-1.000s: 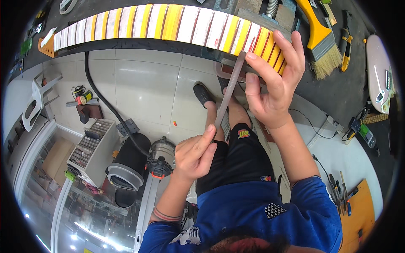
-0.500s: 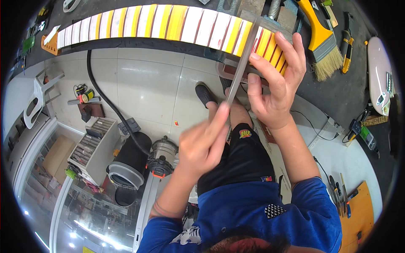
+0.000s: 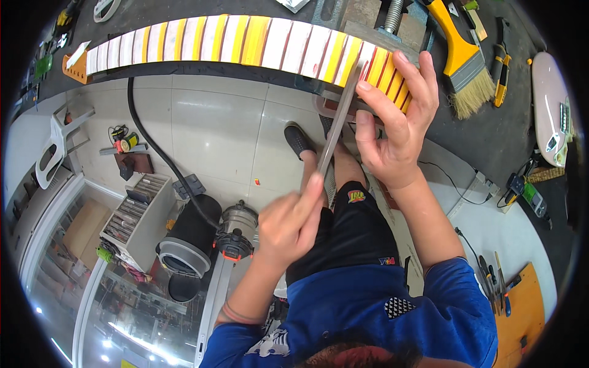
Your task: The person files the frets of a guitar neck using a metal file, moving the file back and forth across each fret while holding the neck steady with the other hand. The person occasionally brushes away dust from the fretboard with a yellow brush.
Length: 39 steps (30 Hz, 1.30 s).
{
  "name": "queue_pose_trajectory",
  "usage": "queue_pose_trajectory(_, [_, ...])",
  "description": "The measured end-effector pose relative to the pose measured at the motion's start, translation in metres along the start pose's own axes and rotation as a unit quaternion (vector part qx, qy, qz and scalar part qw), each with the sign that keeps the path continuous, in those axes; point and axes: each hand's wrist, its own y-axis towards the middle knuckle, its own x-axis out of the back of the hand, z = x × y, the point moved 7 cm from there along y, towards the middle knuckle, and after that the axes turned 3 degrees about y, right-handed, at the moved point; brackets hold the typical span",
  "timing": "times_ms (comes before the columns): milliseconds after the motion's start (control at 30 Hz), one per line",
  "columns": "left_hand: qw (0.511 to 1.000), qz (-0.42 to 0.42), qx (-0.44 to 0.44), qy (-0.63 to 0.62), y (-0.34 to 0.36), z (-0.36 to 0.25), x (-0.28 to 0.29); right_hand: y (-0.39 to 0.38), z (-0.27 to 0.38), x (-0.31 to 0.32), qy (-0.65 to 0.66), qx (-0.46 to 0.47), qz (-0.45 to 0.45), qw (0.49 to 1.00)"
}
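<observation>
1. The person wore a blue short-sleeved shirt (image 3: 423,306); the sleeves ended above the elbows, leaving both forearms bare.
2. The shirt carried a small black-and-white patterned patch (image 3: 400,308) on the right chest and a white printed graphic (image 3: 270,346) low on the left side.
3. Black shorts (image 3: 346,224) bore a small orange-and-yellow emblem (image 3: 356,196) and a small mark near the hem.
4. A dark shoe (image 3: 299,140) was on one foot.
5. Thin bands (image 3: 236,314) circled the left forearm.
</observation>
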Motion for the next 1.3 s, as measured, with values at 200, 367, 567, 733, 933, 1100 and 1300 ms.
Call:
queue_pose_trajectory(200, [0.993,-0.101,-0.064,-0.024,0.083,-0.020,0.006,0.004,0.005,-0.003,0.011,0.004,-0.009,1.000])
queue_pose_trajectory(367, [0.992,-0.106,-0.058,-0.039,0.070,-0.013,0.002,0.002,0.004,-0.001,0.012,0.001,-0.013,1.000])
queue_pose_trajectory(567, [0.999,-0.040,-0.028,-0.015,-0.033,0.006,0.007,0.003,0.003,-0.001,0.001,0.006,-0.012,1.000])
queue_pose_trajectory(733, [0.993,-0.083,-0.025,-0.076,-0.023,0.012,0.013,0.001,0.003,-0.003,0.001,0.004,-0.011,1.000])
queue_pose_trajectory(933, [0.993,-0.065,-0.037,-0.096,-0.019,0.015,0.008,0.003,0.004,-0.001,0.000,0.006,-0.012,1.000])
queue_pose_trajectory(1100, [0.993,-0.046,-0.032,-0.107,-0.017,0.015,0.007,0.001,0.003,-0.001,0.002,0.004,-0.017,1.000])
queue_pose_trajectory(1300, [0.989,-0.048,-0.011,-0.141,0.053,-0.006,0.009,0.001,0.003,-0.003,0.003,0.007,-0.014,1.000])
